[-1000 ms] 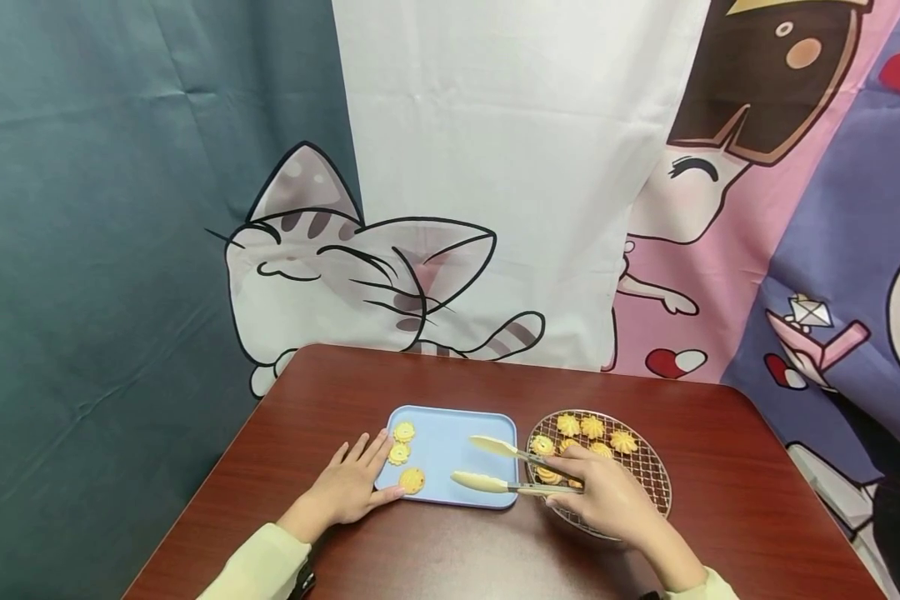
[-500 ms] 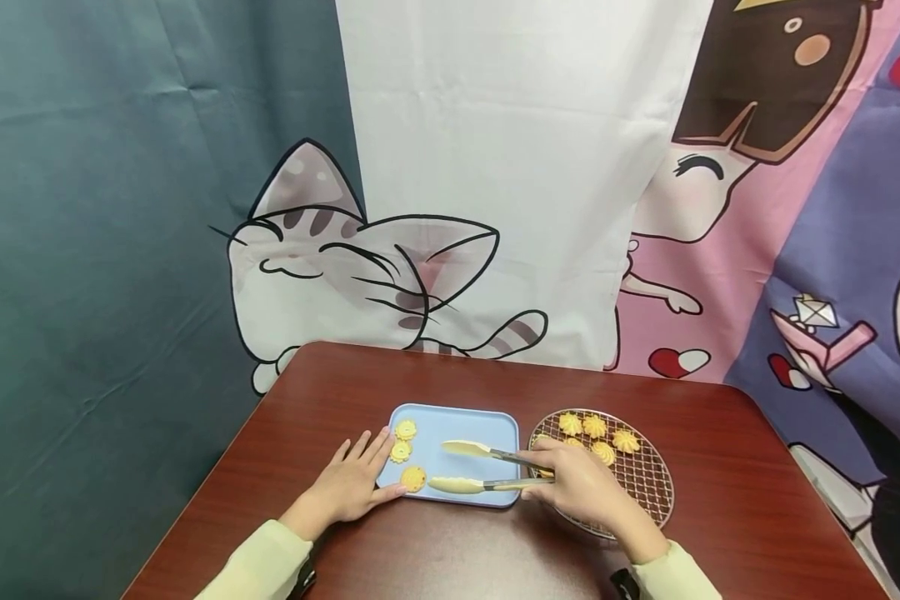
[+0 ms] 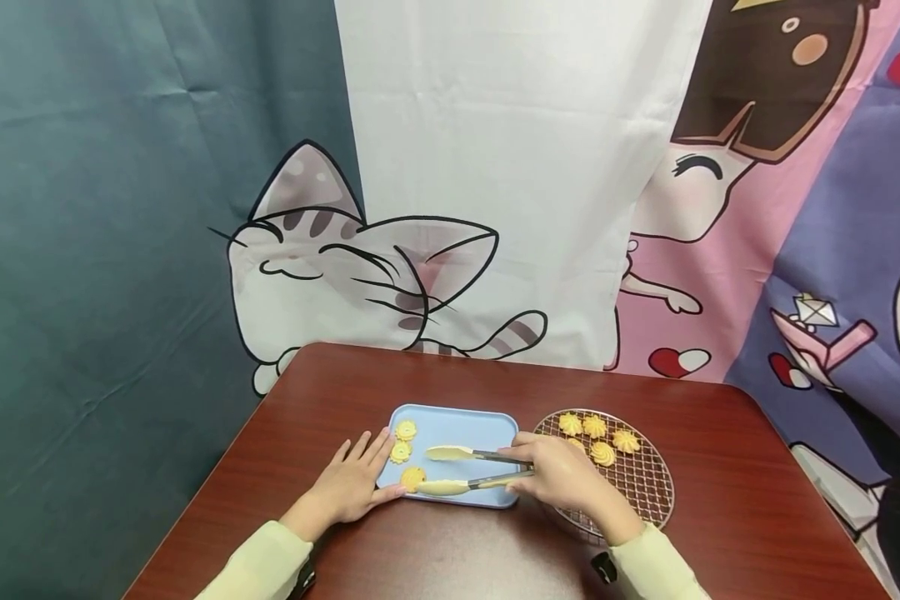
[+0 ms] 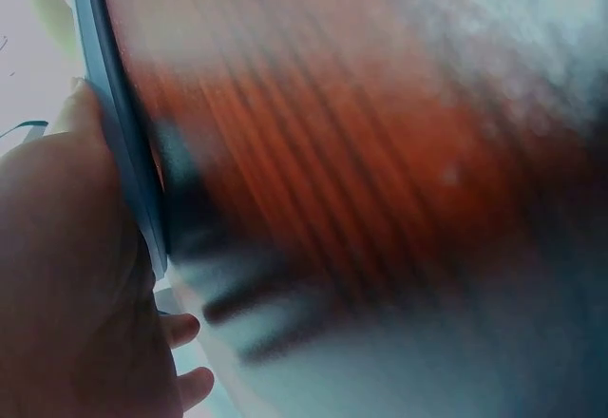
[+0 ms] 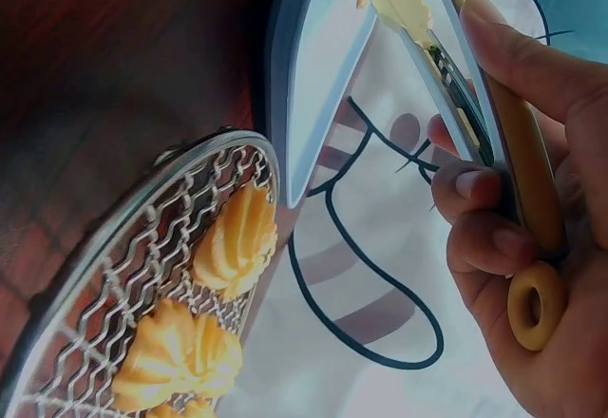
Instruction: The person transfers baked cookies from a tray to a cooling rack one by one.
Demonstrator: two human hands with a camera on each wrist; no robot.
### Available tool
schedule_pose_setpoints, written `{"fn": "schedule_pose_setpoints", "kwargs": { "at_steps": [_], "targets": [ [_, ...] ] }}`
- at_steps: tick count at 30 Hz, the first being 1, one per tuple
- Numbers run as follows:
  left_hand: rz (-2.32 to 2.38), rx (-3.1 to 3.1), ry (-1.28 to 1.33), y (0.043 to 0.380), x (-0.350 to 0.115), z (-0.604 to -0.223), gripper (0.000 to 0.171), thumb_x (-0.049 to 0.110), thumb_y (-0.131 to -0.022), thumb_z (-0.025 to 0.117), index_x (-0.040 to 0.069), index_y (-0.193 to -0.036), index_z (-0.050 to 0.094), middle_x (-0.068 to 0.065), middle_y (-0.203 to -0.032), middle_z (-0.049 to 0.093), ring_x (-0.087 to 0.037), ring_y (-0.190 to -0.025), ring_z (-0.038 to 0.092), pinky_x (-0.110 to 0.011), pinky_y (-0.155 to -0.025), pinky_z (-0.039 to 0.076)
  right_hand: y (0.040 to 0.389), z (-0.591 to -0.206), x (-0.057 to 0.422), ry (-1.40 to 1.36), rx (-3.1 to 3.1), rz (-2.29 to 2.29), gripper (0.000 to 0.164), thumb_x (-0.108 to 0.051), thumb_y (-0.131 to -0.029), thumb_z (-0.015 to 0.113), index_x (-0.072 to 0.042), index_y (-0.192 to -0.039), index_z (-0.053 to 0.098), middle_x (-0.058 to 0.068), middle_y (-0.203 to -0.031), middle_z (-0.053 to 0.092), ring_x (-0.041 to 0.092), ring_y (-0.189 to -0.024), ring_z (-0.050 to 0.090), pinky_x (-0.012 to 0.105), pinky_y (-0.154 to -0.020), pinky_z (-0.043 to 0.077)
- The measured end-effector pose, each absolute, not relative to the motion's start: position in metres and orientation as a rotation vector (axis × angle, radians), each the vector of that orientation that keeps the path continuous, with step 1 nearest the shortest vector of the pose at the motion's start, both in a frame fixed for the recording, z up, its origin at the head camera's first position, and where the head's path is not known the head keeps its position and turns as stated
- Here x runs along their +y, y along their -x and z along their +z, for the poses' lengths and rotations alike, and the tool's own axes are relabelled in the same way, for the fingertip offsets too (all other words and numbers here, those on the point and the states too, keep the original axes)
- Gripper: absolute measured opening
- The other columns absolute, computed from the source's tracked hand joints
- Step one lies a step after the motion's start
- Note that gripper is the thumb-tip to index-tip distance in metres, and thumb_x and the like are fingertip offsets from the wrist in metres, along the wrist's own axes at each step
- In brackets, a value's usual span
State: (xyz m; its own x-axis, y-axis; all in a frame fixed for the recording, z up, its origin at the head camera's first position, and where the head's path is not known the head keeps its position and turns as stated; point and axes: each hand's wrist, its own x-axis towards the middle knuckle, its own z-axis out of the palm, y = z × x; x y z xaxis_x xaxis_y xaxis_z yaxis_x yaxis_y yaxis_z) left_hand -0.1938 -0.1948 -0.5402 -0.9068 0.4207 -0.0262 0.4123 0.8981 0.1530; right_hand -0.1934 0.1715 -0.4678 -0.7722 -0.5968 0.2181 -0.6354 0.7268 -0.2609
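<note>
My left hand (image 3: 345,485) lies with fingers spread on the table, fingertips and thumb at the left rim of a light blue tray (image 3: 480,425). In the left wrist view its fingers show beside the tray's edge. My right hand (image 3: 562,471) grips a pair of tongs (image 3: 495,481) with cream tips, and the fingers wrap its handles in the right wrist view. The tips stand apart over the tray, nothing visible between them. The lower tip overlaps a round cookie (image 3: 411,477) at the tray's near left corner. Two ring-shaped cookies (image 3: 405,430) lie behind it.
Right of the tray stands a round wire rack (image 3: 648,487), partly hidden by my right hand. Several piped cookies (image 3: 602,453) lie on it. Both rest on a dark red wooden table (image 3: 330,392), with a printed curtain (image 3: 450,167) behind its far edge.
My right hand has carried the tongs leftward from the rack side across the tray, so the lower tip now reaches the near left cookie. The left hand has stayed in place.
</note>
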Motion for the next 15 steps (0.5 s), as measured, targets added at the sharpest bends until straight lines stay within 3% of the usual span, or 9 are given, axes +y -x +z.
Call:
{"fn": "schedule_pose_setpoints", "kwargs": {
  "at_steps": [3,10,15],
  "targets": [
    [0.198,3.021,-0.655,0.194,-0.195,-0.542,0.095,0.077,-0.095,0.034,0.009,-0.161,0.025,-0.009,-0.167,0.024,-0.041,-0.15,0.027,-0.062,-0.118,0.021,0.196,-0.467,0.169,-0.999,-2.831,0.469,0.052,-0.044,-0.074,0.087,-0.029,-0.122,0.076,-0.021,-0.091,0.06,-0.001,-0.069,0.049,0.022,-0.052,0.039],
    [0.226,3.01,-0.653,0.192,-0.193,-0.541,0.091,0.072,-0.096,0.042,0.006,-0.158,0.032,-0.013,-0.165,0.028,-0.043,-0.148,0.029,-0.064,-0.117,0.022,0.204,-0.468,0.162,-1.083,-2.847,0.484,0.049,-0.04,-0.077,0.087,-0.024,-0.122,0.076,-0.021,-0.087,0.055,0.0,-0.068,0.048,0.021,-0.054,0.041],
    [0.155,3.013,-0.639,0.194,-0.193,-0.542,0.092,0.074,-0.096,0.037,0.009,-0.161,0.027,-0.008,-0.168,0.023,-0.04,-0.15,0.027,-0.061,-0.118,0.022,0.207,-0.469,0.159,-1.11,-2.84,0.466,0.048,-0.04,-0.078,0.086,-0.024,-0.121,0.076,-0.021,-0.087,0.054,0.001,-0.067,0.048,0.02,-0.053,0.04]
  ]
}}
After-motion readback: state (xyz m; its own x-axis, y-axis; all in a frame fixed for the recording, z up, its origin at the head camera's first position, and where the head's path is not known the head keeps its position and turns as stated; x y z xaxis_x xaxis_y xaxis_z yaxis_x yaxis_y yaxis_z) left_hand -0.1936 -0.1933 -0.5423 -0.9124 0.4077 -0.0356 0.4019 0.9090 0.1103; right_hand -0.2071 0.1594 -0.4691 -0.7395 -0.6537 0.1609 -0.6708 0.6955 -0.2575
